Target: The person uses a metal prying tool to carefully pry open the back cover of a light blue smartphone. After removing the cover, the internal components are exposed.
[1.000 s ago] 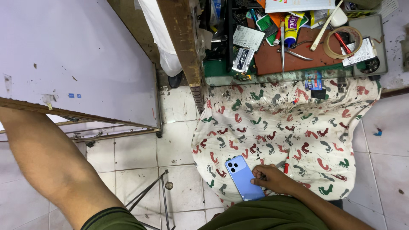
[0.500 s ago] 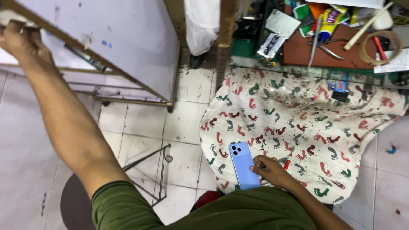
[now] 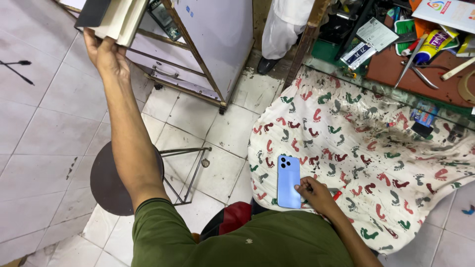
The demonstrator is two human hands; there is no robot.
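Note:
My left hand [image 3: 105,53] is stretched out to the far left and grips the underside of a pale box with a dark end [image 3: 113,17], next to a white cabinet in a rusty metal frame [image 3: 208,39]. My right hand [image 3: 312,190] rests on a white cloth printed with red and green footprints [image 3: 366,143], its fingers pinched at the right edge of a light blue phone [image 3: 288,181] that lies back up. A small red tool [image 3: 338,195] peeks out beside that hand.
A cluttered workbench [image 3: 410,69] at the top right holds tweezers, tubes, cards and a brown mat. A round dark stool [image 3: 111,180] with metal legs stands under my left arm. Another person's white trouser leg and dark shoe [image 3: 277,34] stand by the cabinet.
My left arm has swung further out and up to the left, and its hand now holds the pale box. The right hand stays at the phone's edge.

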